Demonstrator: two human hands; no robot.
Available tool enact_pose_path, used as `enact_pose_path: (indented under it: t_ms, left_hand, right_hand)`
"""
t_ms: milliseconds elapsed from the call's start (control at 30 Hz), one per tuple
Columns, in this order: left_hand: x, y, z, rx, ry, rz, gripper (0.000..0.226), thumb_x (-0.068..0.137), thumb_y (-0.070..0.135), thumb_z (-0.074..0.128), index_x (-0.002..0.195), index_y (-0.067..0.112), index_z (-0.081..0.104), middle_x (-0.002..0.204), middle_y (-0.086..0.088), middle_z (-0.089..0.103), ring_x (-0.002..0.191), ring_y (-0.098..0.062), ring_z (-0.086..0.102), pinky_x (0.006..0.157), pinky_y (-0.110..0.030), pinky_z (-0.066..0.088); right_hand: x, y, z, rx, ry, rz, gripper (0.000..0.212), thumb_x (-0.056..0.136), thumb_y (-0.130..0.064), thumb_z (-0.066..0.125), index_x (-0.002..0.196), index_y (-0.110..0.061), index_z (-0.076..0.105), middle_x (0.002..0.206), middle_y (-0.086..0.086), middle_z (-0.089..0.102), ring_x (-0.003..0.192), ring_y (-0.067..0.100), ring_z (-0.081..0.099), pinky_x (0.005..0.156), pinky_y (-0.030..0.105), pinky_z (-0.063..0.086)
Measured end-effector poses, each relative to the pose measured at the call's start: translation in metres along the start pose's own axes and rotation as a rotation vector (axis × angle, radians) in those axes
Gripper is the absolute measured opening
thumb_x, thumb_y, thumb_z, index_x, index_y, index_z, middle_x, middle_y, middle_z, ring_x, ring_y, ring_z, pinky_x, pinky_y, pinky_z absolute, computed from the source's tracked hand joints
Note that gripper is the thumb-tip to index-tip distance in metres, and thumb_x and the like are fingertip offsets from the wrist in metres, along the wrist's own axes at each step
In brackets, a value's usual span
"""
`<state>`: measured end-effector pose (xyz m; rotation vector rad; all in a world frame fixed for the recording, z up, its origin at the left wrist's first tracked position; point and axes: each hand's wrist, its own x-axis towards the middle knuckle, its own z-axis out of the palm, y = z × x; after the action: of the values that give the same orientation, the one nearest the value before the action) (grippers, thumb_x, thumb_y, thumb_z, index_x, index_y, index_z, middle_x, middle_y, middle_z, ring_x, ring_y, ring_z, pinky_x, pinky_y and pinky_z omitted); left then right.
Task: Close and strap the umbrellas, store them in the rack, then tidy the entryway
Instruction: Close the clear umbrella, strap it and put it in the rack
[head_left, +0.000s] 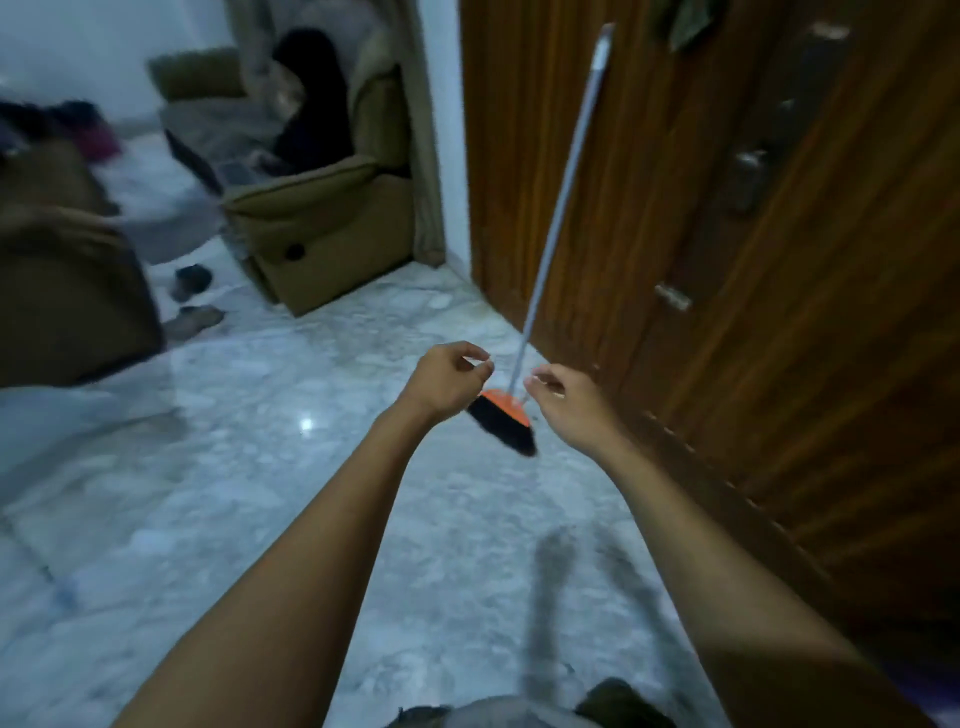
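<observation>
My fingers on the left hand (449, 382) are loosely curled, thumb close to the forefinger, and I grip nothing that I can make out through the blur. The right hand (571, 410) is much the same: fingers bent in, palm down, nothing in it. Both arms are stretched out ahead of me, and between the two hands sits the orange head of the broom (506, 415), black bristles down on the marble floor (311, 467). Its thin pale handle (558, 208) rises away from me and leans against the wooden door (675, 260).

No umbrella and no rack show anywhere in my view, so I judge I am at the tidying part, about to take up the broom. That calls for closing one hand round the handle just above the head, and steadying it with the other, since it only leans and could slide. Off to the left stand an armchair (322, 218) and slippers (195, 319).
</observation>
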<state>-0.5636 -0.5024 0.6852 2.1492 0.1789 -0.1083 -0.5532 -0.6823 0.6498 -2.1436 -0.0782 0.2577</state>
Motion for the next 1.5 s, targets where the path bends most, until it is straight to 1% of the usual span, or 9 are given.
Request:
enact_pose_path:
  t_ms: [133, 300, 533, 700, 833, 1000, 1133, 1267, 1500]
  left_hand:
    - [-0.044, -0.078, -0.11, -0.062, 0.204, -0.122, 0.026, 0.092, 0.032, 0.061, 0.112, 0.018, 0.068, 0.097, -0.004, 0.072, 0.088, -0.019, 0.068, 0.071, -0.025, 0.047]
    - [-0.1, -0.16, -0.213, -0.131, 0.47, -0.276, 0.022, 0.09, 0.032, 0.061, 0.108, 0.021, 0.069, 0.096, -0.002, 0.072, 0.087, -0.018, 0.069, 0.075, -0.027, 0.052]
    - [-0.148, -0.248, -0.311, -0.205, 0.734, -0.475, 0.023, 0.089, 0.033, 0.062, 0.107, 0.022, 0.07, 0.096, -0.004, 0.073, 0.086, -0.02, 0.07, 0.084, -0.034, 0.057]
    - [-0.161, -0.296, -0.37, -0.254, 0.879, -0.592, 0.019, 0.092, 0.031, 0.06, 0.105, 0.021, 0.069, 0.096, -0.005, 0.073, 0.088, -0.02, 0.07, 0.069, -0.025, 0.049]
    - [-0.168, -0.332, -0.416, -0.286, 0.967, -0.667, 0.012, 0.089, 0.03, 0.063, 0.098, 0.024, 0.069, 0.092, -0.006, 0.074, 0.09, -0.023, 0.071, 0.084, -0.037, 0.057]
    - [-0.189, -0.376, -0.477, -0.288, 1.023, -0.73, 0.015, 0.092, 0.027, 0.06, 0.103, 0.02, 0.069, 0.096, -0.004, 0.073, 0.087, -0.019, 0.07, 0.071, -0.022, 0.051]
    - [-0.212, -0.434, -0.532, -0.281, 1.049, -0.742, 0.01, 0.091, 0.024, 0.062, 0.097, 0.02, 0.07, 0.095, -0.009, 0.074, 0.087, -0.023, 0.07, 0.087, -0.035, 0.056]
    - [-0.229, -0.507, -0.59, -0.317, 0.994, -0.745, 0.016, 0.092, 0.023, 0.062, 0.102, 0.014, 0.07, 0.098, -0.016, 0.073, 0.091, -0.031, 0.07, 0.083, -0.034, 0.055]
    - [-0.222, -0.633, -0.667, -0.36, 0.792, -0.757, 0.011, 0.089, 0.019, 0.06, 0.084, 0.022, 0.069, 0.091, -0.005, 0.072, 0.09, -0.023, 0.068, 0.089, -0.041, 0.056]
  right_hand:
    - [0.009, -0.081, 0.11, -0.053, -0.206, -0.138, 0.039, 0.096, -0.042, 0.056, 0.127, -0.018, 0.063, 0.13, 0.001, 0.063, 0.119, 0.016, 0.058, 0.102, 0.036, 0.045]
    - [0.015, -0.163, 0.23, -0.069, -0.469, -0.277, 0.039, 0.097, -0.041, 0.056, 0.128, -0.019, 0.062, 0.124, -0.003, 0.062, 0.111, 0.01, 0.056, 0.089, 0.025, 0.041]
    - [0.027, -0.246, 0.369, -0.068, -0.752, -0.406, 0.031, 0.097, -0.039, 0.056, 0.122, -0.021, 0.065, 0.115, -0.006, 0.064, 0.107, 0.009, 0.059, 0.085, 0.023, 0.041]
    - [0.049, -0.284, 0.461, -0.066, -0.923, -0.432, 0.033, 0.098, -0.039, 0.055, 0.124, -0.021, 0.064, 0.117, -0.007, 0.063, 0.108, 0.01, 0.058, 0.088, 0.025, 0.042]
    - [0.058, -0.318, 0.529, -0.083, -1.032, -0.444, 0.033, 0.099, -0.037, 0.054, 0.124, -0.018, 0.063, 0.117, -0.006, 0.062, 0.108, 0.012, 0.058, 0.088, 0.025, 0.041]
    - [0.059, -0.362, 0.606, -0.125, -1.115, -0.472, 0.033, 0.099, -0.036, 0.054, 0.126, -0.018, 0.062, 0.119, -0.005, 0.061, 0.11, 0.012, 0.057, 0.091, 0.025, 0.04]
    - [0.055, -0.396, 0.68, -0.135, -1.099, -0.481, 0.032, 0.099, -0.034, 0.054, 0.123, -0.016, 0.064, 0.115, -0.004, 0.063, 0.105, 0.012, 0.058, 0.089, 0.024, 0.04]
    - [0.046, -0.418, 0.755, -0.135, -1.041, -0.44, 0.032, 0.099, -0.034, 0.055, 0.122, -0.015, 0.065, 0.117, -0.002, 0.065, 0.108, 0.015, 0.06, 0.088, 0.023, 0.04]
    - [0.023, -0.428, 0.859, -0.147, -0.949, -0.247, 0.036, 0.1, -0.034, 0.053, 0.13, -0.016, 0.06, 0.128, 0.0, 0.061, 0.11, 0.012, 0.056, 0.091, 0.024, 0.039]
